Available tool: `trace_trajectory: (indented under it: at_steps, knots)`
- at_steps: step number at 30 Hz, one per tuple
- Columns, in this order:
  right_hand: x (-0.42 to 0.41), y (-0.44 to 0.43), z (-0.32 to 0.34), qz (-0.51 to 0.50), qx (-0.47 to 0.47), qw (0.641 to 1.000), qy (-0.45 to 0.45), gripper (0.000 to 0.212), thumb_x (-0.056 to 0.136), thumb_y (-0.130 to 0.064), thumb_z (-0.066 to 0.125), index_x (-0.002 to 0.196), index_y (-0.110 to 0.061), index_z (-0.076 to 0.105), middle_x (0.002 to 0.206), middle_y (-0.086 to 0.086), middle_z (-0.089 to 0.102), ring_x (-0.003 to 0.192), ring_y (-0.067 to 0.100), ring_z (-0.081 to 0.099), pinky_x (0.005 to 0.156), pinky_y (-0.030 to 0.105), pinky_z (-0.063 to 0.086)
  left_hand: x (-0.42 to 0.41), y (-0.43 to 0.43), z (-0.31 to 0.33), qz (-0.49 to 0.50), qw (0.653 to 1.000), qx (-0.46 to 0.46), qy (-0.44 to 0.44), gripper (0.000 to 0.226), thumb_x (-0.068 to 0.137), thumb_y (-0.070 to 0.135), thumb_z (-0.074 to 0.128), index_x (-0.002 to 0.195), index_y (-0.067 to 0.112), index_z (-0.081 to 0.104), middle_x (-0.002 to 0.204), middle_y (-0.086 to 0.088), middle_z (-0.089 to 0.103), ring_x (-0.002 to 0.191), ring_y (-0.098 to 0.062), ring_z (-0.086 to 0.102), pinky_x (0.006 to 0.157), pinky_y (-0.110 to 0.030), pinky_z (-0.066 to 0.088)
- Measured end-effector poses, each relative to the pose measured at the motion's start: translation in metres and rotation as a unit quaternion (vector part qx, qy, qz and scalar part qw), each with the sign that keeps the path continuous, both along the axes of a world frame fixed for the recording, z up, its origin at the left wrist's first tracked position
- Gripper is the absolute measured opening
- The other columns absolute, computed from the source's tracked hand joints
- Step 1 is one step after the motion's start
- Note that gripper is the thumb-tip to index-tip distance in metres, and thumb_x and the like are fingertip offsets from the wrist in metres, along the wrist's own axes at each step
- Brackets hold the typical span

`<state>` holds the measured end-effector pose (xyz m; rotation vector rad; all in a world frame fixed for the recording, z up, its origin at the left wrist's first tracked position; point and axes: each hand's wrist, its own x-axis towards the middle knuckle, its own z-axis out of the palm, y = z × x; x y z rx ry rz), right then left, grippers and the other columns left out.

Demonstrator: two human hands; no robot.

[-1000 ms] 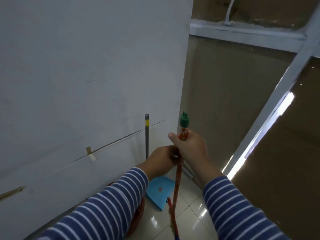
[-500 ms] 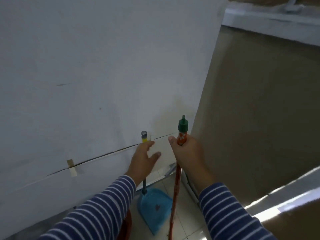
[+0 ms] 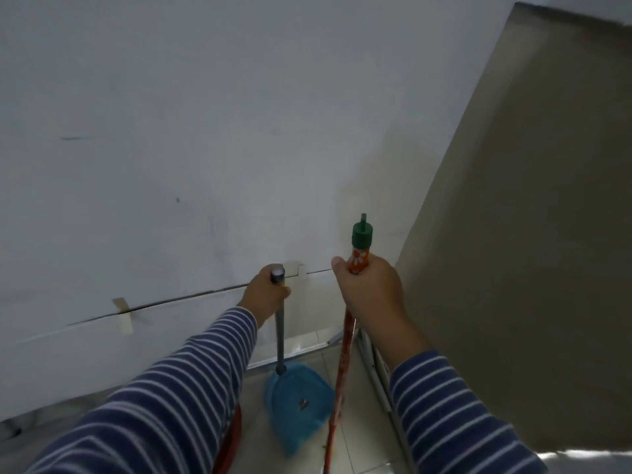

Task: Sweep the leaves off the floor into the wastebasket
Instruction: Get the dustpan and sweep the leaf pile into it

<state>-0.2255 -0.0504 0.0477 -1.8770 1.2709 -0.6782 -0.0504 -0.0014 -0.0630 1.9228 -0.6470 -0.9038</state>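
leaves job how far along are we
Barely begun. Done: both tools are taken up. In hand: left hand grips the dustpan by its handle, right hand grips the broom. Left: all the sweeping and dumping. No leaves show; a red rim by the left sleeve may be the wastebasket.

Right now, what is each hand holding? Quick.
Left hand: closed, gripping the top of the dustpan handle.
Right hand: closed, gripping the broom handle just under its green cap.
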Motion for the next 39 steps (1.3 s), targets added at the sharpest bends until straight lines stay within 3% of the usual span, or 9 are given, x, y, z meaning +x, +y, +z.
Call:
trace_trajectory:
  at_steps: [3, 6, 11, 19, 23, 30, 36, 39]
  knots:
    - [-0.003, -0.001, 0.000, -0.008, -0.016, 1.000, 0.011, 0.041, 0.090, -0.040, 0.057, 0.055, -0.024, 0.044, 0.051, -0.006, 0.048, 0.048, 0.008, 0.047, 0.049, 0.022, 0.032, -0.005, 0.013, -0.006, -0.024, 1.000, 0.012, -0.001, 0.024, 0.081, 0.008, 0.064, 0.103, 0.019, 0.060, 0.105, -0.007, 0.060, 0.098, -0.025, 0.056, 0.085, -0.036, 0.045]
    - [-0.001, 0.007, 0.004, -0.002, -0.020, 1.000, 0.016, 0.040, 0.090, -0.040, 0.057, 0.055, -0.024, 0.044, 0.051, -0.006, 0.048, 0.049, 0.008, 0.048, 0.049, 0.022, 0.033, -0.010, 0.028, -0.007, -0.049, 0.997, 0.019, -0.053, 0.014, 0.081, 0.016, 0.066, 0.093, 0.021, 0.061, 0.096, -0.002, 0.063, 0.092, -0.021, 0.058, 0.085, -0.034, 0.044]
    - [0.000, 0.035, 0.012, 0.017, -0.028, 0.999, 0.018, 0.039, 0.090, -0.041, 0.057, 0.056, -0.025, 0.045, 0.050, -0.007, 0.048, 0.049, 0.008, 0.049, 0.051, 0.021, 0.035, -0.020, 0.057, -0.002, -0.076, 0.985, 0.012, -0.153, 0.012, 0.082, 0.024, 0.065, 0.091, 0.022, 0.057, 0.088, 0.001, 0.064, 0.081, -0.016, 0.059, 0.073, -0.027, 0.040]
    - [-0.020, 0.115, 0.040, 0.009, -0.023, 1.000, 0.001, 0.038, 0.090, -0.037, 0.059, 0.057, -0.023, 0.045, 0.053, -0.004, 0.047, 0.051, 0.011, 0.048, 0.057, 0.024, 0.039, -0.039, 0.136, 0.017, -0.085, 0.972, -0.032, -0.216, 0.018, 0.084, 0.033, 0.063, 0.093, 0.022, 0.053, 0.083, 0.000, 0.063, 0.073, -0.016, 0.058, 0.066, -0.026, 0.038]
    - [-0.036, 0.177, 0.054, 0.010, -0.025, 1.000, -0.015, 0.037, 0.089, -0.034, 0.061, 0.057, -0.022, 0.045, 0.054, -0.003, 0.048, 0.055, 0.014, 0.049, 0.062, 0.027, 0.044, -0.049, 0.190, 0.029, -0.066, 0.967, -0.050, -0.242, 0.022, 0.082, 0.037, 0.064, 0.091, 0.023, 0.051, 0.076, 0.005, 0.059, 0.065, -0.008, 0.052, 0.055, -0.019, 0.033]
    - [-0.058, 0.290, 0.064, 0.045, -0.028, 0.998, -0.015, 0.035, 0.087, -0.033, 0.063, 0.059, -0.019, 0.048, 0.057, 0.000, 0.050, 0.057, 0.016, 0.051, 0.058, 0.027, 0.043, -0.072, 0.296, 0.035, -0.017, 0.970, -0.082, -0.228, 0.028, 0.079, 0.041, 0.067, 0.095, 0.025, 0.050, 0.079, 0.007, 0.057, 0.071, -0.014, 0.054, 0.063, -0.027, 0.037]
    - [-0.076, 0.348, 0.075, 0.104, -0.034, 0.994, 0.011, 0.033, 0.088, -0.034, 0.062, 0.063, -0.015, 0.052, 0.062, 0.005, 0.053, 0.062, 0.022, 0.055, 0.072, 0.041, 0.054, -0.088, 0.369, 0.039, 0.015, 0.976, -0.074, -0.203, 0.032, 0.078, 0.042, 0.068, 0.100, 0.025, 0.053, 0.085, 0.005, 0.060, 0.078, -0.017, 0.055, 0.070, -0.030, 0.040]
    - [-0.080, 0.368, 0.078, 0.137, -0.030, 0.990, 0.025, 0.032, 0.087, -0.036, 0.061, 0.066, -0.013, 0.055, 0.065, 0.007, 0.057, 0.066, 0.026, 0.060, 0.074, 0.047, 0.057, -0.098, 0.399, 0.037, 0.038, 0.979, -0.062, -0.192, 0.026, 0.076, 0.042, 0.068, 0.092, 0.030, 0.051, 0.079, 0.012, 0.060, 0.074, -0.013, 0.056, 0.062, -0.027, 0.039]
